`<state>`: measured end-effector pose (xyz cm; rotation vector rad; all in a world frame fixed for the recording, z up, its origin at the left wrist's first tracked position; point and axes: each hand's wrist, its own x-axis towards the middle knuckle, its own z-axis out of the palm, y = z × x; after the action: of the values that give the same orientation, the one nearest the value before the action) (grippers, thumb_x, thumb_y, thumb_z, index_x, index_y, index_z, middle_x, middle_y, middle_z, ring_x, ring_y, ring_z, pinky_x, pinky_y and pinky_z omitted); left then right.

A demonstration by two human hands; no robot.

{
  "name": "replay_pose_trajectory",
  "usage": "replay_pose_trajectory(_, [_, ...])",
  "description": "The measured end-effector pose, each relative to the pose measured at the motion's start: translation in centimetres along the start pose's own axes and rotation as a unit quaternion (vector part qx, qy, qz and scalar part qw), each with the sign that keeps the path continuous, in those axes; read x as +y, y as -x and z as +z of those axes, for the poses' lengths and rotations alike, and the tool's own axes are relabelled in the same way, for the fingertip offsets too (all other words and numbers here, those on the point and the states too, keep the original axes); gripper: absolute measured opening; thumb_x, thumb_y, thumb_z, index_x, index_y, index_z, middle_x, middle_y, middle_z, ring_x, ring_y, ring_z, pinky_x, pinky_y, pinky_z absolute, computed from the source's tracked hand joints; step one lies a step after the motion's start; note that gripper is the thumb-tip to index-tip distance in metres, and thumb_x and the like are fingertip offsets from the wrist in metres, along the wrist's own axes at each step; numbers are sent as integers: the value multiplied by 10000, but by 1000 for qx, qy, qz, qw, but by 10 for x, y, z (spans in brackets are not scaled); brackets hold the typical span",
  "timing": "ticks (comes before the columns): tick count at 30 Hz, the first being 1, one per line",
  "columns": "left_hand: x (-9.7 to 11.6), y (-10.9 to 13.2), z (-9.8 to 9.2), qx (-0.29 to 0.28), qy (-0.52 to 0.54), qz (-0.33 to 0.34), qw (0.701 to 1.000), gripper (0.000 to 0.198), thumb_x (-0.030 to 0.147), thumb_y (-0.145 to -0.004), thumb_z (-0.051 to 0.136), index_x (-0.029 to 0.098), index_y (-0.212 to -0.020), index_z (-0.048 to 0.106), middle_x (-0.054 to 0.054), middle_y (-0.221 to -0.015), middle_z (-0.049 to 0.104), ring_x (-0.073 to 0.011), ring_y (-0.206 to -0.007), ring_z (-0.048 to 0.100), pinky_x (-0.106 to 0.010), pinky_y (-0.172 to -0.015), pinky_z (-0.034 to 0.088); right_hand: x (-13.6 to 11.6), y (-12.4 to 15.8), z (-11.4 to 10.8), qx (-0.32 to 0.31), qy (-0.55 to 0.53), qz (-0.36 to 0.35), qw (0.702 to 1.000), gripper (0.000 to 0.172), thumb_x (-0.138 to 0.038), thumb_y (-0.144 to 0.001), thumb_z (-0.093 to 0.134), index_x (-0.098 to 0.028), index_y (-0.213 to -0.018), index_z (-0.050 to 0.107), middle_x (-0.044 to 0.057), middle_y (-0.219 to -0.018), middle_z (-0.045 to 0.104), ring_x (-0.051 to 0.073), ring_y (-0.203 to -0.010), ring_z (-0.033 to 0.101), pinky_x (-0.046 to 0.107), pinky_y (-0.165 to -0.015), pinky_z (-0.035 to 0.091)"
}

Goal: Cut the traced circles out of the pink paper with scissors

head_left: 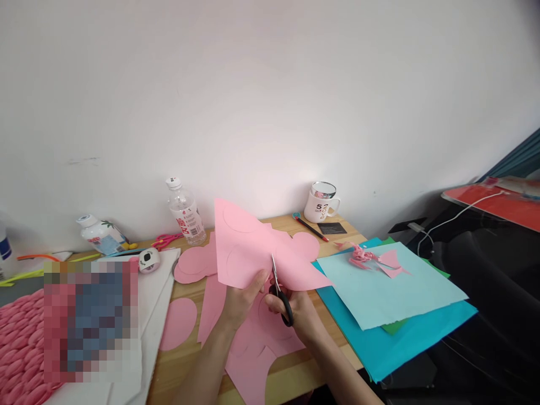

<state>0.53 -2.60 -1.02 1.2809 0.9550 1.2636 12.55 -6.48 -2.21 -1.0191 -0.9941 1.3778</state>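
Note:
My left hand (pixel 247 295) grips the lower edge of a pink paper sheet (pixel 244 247), thumb on top. Curved outlines are faintly drawn on that sheet, which is raised above the table and bends to the right. In my right hand (pixel 295 309) is a pair of scissors (pixel 282 304) with black handles. Its blades point up and lie against the sheet near the middle of its lower edge; how far they are apart is hard to see. Beneath my hands lie more pink sheets (pixel 272 320). A rounded pink cutout (pixel 181 323) rests to their left.
Coloured paper (pixel 392 292) with pink scraps (pixel 363 256) lies on the right. Along the wall stand a mug (pixel 318 205) and a water bottle (pixel 185 216); a black pencil (pixel 312 228) lies by the mug. Pink-handled scissors (pixel 166 241) and white sheets (pixel 156 309) are at left.

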Motion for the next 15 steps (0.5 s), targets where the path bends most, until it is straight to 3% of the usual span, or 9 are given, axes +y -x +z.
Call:
replay_pose_trajectory(6, [-3,-4,1,17,-13,-3,1000,271,315,-742,663,188,-537,540,-32,-633,654,-174,-649,620,-284,-609,482,-5,31,-16,-121,-92,156,976,394,-528,-731,701,-160,-752,563,-12,-575,537,124,-540,509,272,-580,420])
replay_pose_trajectory(10, [-2,-6,-1,14,-23,-4,1000,232,328,-751,658,180,-593,574,-46,-657,654,-196,-722,626,-290,-654,475,-23,51,-33,-201,-114,170,958,423,-458,-643,806,-167,-861,591,-48,-564,524,105,-533,491,315,-683,460])
replay_pose_trajectory(15, [9,-7,-2,-48,67,-11,997,257,340,-762,643,180,-575,570,-38,-647,633,-181,-710,602,-309,-722,472,-32,32,-32,-133,-36,116,984,421,-453,-648,806,-158,-856,590,-39,-615,547,118,-575,545,308,-684,449])
